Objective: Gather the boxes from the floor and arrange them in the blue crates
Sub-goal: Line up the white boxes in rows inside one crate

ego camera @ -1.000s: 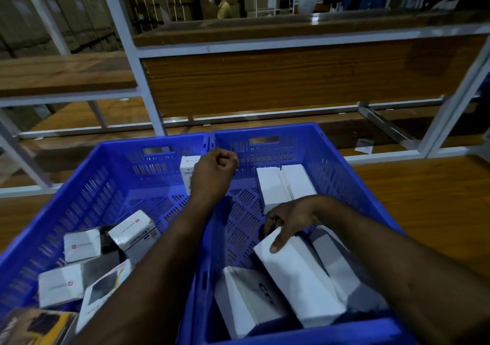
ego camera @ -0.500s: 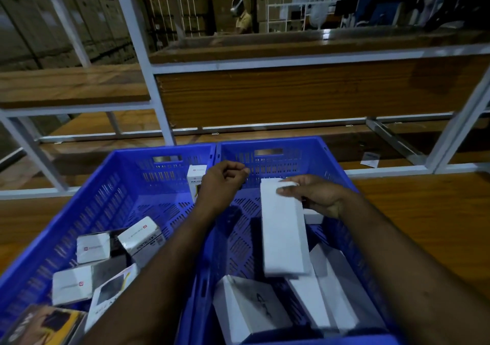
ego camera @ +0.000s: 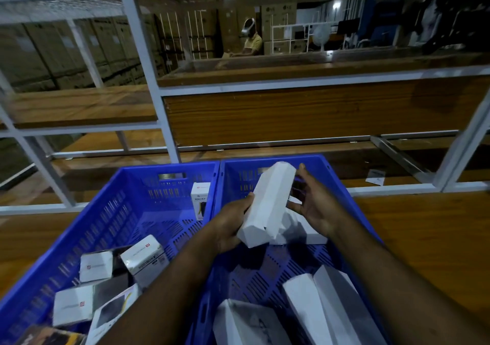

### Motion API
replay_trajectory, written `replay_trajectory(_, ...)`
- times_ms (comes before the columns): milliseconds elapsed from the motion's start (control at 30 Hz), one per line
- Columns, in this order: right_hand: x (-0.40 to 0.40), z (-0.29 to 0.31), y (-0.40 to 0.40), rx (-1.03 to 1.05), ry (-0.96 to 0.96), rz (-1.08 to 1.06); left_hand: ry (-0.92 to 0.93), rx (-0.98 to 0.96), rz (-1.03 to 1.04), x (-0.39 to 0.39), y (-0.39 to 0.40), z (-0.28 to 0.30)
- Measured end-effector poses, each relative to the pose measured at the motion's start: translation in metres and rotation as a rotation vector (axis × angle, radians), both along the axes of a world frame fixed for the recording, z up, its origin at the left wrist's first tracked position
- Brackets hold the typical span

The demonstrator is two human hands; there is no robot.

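Two blue crates stand side by side, the left crate (ego camera: pixel 127 182) and the right crate (ego camera: pixel 334 177). Above the right crate I hold a long white box (ego camera: pixel 270 201) tilted, its far end raised. My left hand (ego camera: pixel 230 225) grips its near end from the left. My right hand (ego camera: pixel 315 206) is beside the box with fingers spread and straight, fingertips close to its far end. More white boxes (ego camera: pixel 326 307) lie at the near end of the right crate, and another white box (ego camera: pixel 305 228) lies under my right hand. Several small white boxes (ego camera: pixel 95 265) lie in the left crate.
A white "HALLEY" box (ego camera: pixel 200 198) stands upright against the left crate's far right corner. A white metal rack (ego camera: pixel 159 100) with wooden shelves rises right behind the crates. Wooden floor (ego camera: pixel 424 238) lies to the right. A person (ego camera: pixel 252 39) sits far behind the rack.
The long white box has passed from my right hand to my left hand and tilted up. My right hand has opened. The view has lifted upward.
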State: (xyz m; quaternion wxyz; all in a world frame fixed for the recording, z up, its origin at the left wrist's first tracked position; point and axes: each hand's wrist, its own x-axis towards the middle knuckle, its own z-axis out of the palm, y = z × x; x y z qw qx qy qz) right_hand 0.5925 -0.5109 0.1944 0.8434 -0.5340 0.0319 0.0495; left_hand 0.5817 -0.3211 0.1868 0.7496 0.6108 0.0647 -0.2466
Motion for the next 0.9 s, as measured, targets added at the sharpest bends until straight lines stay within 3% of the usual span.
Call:
replay_trajectory(167, -0.004, 0.005, 0.005, 0.178, -0.039, 0.064, 0.042, -0.262, -0.064, -0.006, 0.007, 0.009)
replay_trajectory(300, -0.010, 0.009, 0.008, 0.240, -0.076, 0.126, -0.022, -0.356, -0.083, -0.012, 0.008, 0.016)
replay_trajectory(533, -0.010, 0.009, 0.011, 0.185, -0.080, 0.128, 0.033, -0.372, -0.023, -0.006, 0.009, 0.012)
replay_trajectory(667, -0.006, -0.001, 0.014, 0.010, -0.013, 0.141, 0.069, -0.395, -0.049, 0.000, 0.011, 0.006)
replay_trajectory(767, -0.004, -0.008, 0.015, -0.074, 0.063, 0.123, 0.013, -0.281, -0.014, 0.002, 0.008, 0.004)
replay_trajectory(900, -0.005, -0.012, 0.014, -0.200, 0.107, 0.148, -0.357, 0.264, 0.195, 0.000, -0.004, -0.003)
